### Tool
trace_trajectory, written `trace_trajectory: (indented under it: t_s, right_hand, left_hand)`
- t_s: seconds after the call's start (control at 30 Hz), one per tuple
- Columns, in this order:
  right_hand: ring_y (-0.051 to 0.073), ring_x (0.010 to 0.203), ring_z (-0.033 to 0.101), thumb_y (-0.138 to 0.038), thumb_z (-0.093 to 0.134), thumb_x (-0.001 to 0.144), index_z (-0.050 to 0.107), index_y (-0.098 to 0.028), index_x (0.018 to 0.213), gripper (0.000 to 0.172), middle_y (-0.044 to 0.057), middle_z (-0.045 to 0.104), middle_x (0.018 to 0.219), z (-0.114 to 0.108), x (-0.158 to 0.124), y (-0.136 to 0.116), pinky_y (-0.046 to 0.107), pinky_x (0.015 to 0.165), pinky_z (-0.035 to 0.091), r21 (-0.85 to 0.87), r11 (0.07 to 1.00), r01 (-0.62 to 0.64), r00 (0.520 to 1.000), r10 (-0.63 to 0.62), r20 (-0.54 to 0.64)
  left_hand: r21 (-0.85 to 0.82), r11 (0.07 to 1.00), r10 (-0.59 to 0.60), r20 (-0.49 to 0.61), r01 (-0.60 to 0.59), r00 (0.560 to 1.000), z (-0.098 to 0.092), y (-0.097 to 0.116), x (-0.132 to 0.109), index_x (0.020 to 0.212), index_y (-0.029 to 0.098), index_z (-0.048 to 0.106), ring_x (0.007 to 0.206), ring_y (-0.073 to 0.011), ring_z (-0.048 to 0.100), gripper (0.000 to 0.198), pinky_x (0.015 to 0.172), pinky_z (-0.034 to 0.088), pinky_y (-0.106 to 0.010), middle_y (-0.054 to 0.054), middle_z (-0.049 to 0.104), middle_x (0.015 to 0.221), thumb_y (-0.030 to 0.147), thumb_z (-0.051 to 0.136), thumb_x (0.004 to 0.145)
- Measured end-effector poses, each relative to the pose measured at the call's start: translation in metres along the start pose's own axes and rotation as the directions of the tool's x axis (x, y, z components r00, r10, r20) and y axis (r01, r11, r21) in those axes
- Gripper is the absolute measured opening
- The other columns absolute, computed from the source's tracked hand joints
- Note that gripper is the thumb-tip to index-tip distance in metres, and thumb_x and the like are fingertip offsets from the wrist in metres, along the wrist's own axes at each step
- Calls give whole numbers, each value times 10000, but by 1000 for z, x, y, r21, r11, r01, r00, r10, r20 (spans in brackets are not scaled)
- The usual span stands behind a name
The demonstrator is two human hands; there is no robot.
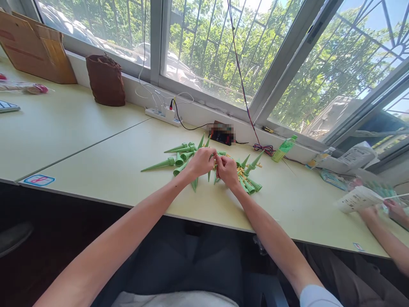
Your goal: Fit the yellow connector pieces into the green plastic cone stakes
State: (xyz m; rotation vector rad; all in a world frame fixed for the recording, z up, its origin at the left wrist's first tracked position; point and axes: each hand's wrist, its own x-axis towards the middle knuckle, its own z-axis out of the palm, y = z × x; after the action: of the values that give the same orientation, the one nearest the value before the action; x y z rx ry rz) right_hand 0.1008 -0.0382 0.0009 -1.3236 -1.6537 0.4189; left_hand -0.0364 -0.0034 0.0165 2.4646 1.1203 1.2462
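Bare forearms (128, 230) nearest the camera in the head view, stretched forward over dark trousers (198, 260) and the near edge of a pale yellow table (297, 196). At their far ends, left hand (204, 161) and right hand (226, 169) side by side, almost touching, with fingers curled inward and thumbs and fingertips brought together. Cannot tell whether pinching a small piece or only meeting; gap too small and too well covered by the knuckles.

Green spikes (161, 164) all around and partly under both hands: one cluster just left of the left hand, another just right of the right hand, more beyond the knuckles, and a few tips poking out below the fingers toward the near table edge. One long spike farthest out on the left, lying flat with its point away from the hands. Others at the back tilted upward.

In looks, matt light green, slim and tapered to a sharp point, with a wider collar at the thick end; on several, a flared, cup-like mouth. Thin orange-yellow stems (241, 172) mixed in, mostly in the right-hand cluster.

Behind the pile, a small dark device (220, 135), partly blurred out. Farther right, a green bottle (284, 148) by the window sill, then another person's hands (396, 209) near a printed sheet (358, 199).
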Motion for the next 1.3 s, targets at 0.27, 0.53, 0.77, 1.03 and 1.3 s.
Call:
trace_trajectory:
  t_s: [0.27,0.53,0.77,1.03,1.3]
  right_hand:
    - [125,397,547,-546,424,932,526,-211,721,409,-22,563,511,3,0,0,244,477,408,13,999,43,999,-43,-20]
    - [126,388,531,-492,423,942,538,-214,743,360,-37,537,486,2,0,1,246,475,404,7,999,50,999,-50,-10]
    - [135,396,532,-493,436,935,542,-216,744,353,-37,535,480,2,1,3,252,483,397,8,999,32,999,-32,-12]
    - [128,413,503,-474,435,939,545,-205,730,358,-30,520,463,2,1,3,247,507,373,-25,999,49,999,-49,-16]
    - [129,441,493,-447,425,949,543,-205,707,363,-26,516,466,2,1,4,252,526,362,-72,995,64,998,-65,-11]
  left_hand:
    - [7,1000,-6,-4,6,1000,1,-1,0,852,168,671,743,-196,607,227,696,455,-290,-66,686,810,125,453,808]
    - [11,1000,-5,-11,5,1000,0,0,1,854,162,671,732,-194,602,212,693,448,-290,-67,681,795,161,460,836]
    - [17,1000,1,-7,-1,1000,0,0,1,844,157,668,739,-196,599,209,695,449,-293,-68,678,795,158,459,828]
    - [25,1000,-11,3,10,1000,-1,1,0,848,161,672,750,-198,606,222,693,453,-287,-72,681,804,159,452,827]
    - [40,999,-15,27,14,1000,-3,2,0,856,157,677,768,-207,618,234,714,462,-294,-79,693,824,137,448,808]
